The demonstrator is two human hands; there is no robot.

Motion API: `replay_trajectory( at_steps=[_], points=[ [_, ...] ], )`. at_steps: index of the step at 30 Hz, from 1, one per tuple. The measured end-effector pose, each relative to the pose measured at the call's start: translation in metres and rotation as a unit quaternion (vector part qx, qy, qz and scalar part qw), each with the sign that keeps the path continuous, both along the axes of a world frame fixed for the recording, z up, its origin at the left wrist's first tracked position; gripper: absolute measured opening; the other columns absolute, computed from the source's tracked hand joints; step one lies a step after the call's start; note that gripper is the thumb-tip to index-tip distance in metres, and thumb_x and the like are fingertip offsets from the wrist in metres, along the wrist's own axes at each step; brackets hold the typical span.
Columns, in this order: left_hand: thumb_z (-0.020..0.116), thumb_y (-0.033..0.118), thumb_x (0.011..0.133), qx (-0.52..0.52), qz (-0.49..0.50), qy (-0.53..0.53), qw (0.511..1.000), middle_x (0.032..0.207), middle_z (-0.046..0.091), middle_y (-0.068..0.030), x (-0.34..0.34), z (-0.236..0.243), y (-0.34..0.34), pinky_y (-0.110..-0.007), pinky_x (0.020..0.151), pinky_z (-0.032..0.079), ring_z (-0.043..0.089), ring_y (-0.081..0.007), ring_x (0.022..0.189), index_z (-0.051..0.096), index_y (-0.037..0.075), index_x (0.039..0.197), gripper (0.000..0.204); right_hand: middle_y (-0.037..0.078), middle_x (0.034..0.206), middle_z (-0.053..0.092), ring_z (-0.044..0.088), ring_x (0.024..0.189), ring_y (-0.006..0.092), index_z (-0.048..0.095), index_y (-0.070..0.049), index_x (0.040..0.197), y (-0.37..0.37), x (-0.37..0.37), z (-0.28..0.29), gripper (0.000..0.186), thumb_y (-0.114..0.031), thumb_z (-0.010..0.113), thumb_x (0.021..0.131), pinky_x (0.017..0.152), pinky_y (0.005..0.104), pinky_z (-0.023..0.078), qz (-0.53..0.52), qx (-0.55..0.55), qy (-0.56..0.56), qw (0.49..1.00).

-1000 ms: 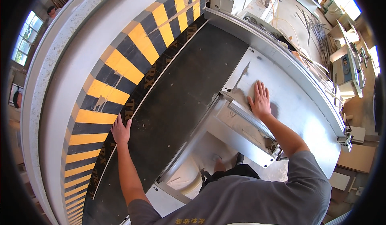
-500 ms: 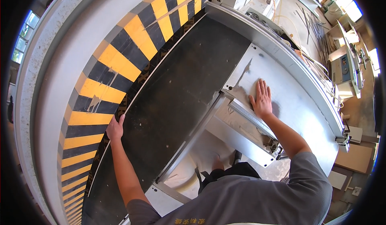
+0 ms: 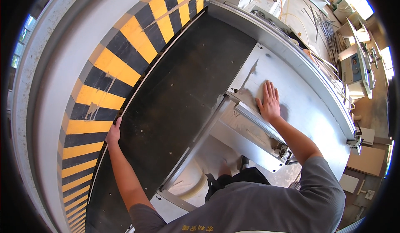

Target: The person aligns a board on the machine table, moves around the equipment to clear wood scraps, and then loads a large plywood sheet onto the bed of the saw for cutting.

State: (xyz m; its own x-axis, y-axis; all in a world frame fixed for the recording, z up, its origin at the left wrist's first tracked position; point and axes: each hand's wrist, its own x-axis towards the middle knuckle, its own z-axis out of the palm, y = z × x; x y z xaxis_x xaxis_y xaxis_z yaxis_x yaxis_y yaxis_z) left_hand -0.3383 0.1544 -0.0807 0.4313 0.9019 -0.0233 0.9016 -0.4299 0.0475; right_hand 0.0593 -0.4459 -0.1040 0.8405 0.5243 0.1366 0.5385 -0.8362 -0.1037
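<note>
This is a workshop, most likely for woodwork or panel cutting. A large machine with a grey metal table (image 3: 308, 103) and a sliding aluminium rail (image 3: 258, 122) fills the middle, and a big dark panel (image 3: 175, 103) lies across it. Yellow-and-black hazard stripes (image 3: 104, 91) mark the edge beside the machine. At the far right stand offcuts of board (image 3: 366, 160) on a dusty floor, thin strips of stock (image 3: 325, 24), and what seems to be another machine (image 3: 358, 66), blurred near the rim.
</note>
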Motion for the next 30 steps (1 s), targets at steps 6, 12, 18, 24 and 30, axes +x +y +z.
replay_trajectory(
  at_steps=[6, 12, 18, 24, 30],
  points=[
    [0.040, 0.077, 0.099, -0.004, -0.020, -0.022, 1.000, 0.160, 0.044, -0.0210, 0.006, 0.002, 0.000, -0.043, 0.119, 0.035, 0.042, -0.0410, 0.146, 0.041, 0.002, 0.156, 0.094, 0.019, 0.172, 0.018, 0.012, 0.161, 0.0328, 0.021, 0.002, 0.162, -0.002, 0.002, -0.011, 0.079, -0.045, 0.048, 0.105, 0.131, 0.0460, 0.009, -0.003, 0.011, -0.006, 1.000],
    [0.039, 0.075, 0.100, 0.017, -0.033, -0.016, 0.999, 0.160, 0.044, -0.0220, -0.001, 0.002, 0.004, -0.043, 0.119, 0.034, 0.042, -0.0407, 0.146, 0.041, 0.001, 0.156, 0.093, 0.019, 0.172, 0.019, 0.012, 0.161, 0.0334, 0.023, 0.003, 0.162, 0.000, 0.002, -0.010, 0.079, -0.045, 0.048, 0.105, 0.131, 0.0465, 0.010, 0.004, 0.027, -0.008, 1.000],
    [0.045, 0.055, 0.106, 0.071, -0.055, -0.060, 0.994, 0.157, 0.047, -0.0240, 0.027, 0.021, -0.044, -0.048, 0.116, 0.038, 0.047, -0.0419, 0.141, 0.046, -0.001, 0.150, 0.071, 0.019, 0.170, 0.023, 0.015, 0.160, 0.0323, 0.026, 0.004, 0.160, -0.004, 0.002, -0.011, 0.079, -0.047, 0.049, 0.105, 0.131, 0.0475, 0.012, 0.010, 0.051, -0.024, 0.998],
    [0.057, 0.040, 0.102, 0.149, -0.327, -0.133, 0.924, 0.164, 0.037, -0.0215, 0.081, -0.007, -0.184, -0.052, 0.126, 0.024, 0.033, -0.0375, 0.152, 0.042, 0.000, 0.154, 0.067, 0.019, 0.170, 0.024, 0.015, 0.160, 0.0338, 0.027, 0.003, 0.160, -0.009, -0.001, -0.012, 0.078, -0.046, 0.049, 0.104, 0.131, 0.0473, 0.012, 0.011, 0.096, -0.028, 0.995],
    [0.060, 0.032, 0.101, 0.080, -0.370, -0.175, 0.909, 0.162, 0.041, -0.0176, 0.022, -0.016, -0.291, -0.050, 0.126, 0.026, 0.036, -0.0381, 0.150, 0.047, 0.003, 0.152, 0.059, 0.019, 0.171, 0.020, 0.010, 0.161, 0.0338, 0.024, 0.004, 0.161, -0.041, -0.004, -0.020, 0.079, -0.045, 0.049, 0.104, 0.131, 0.0471, 0.007, -0.039, 0.115, -0.001, 0.993]
  ],
)
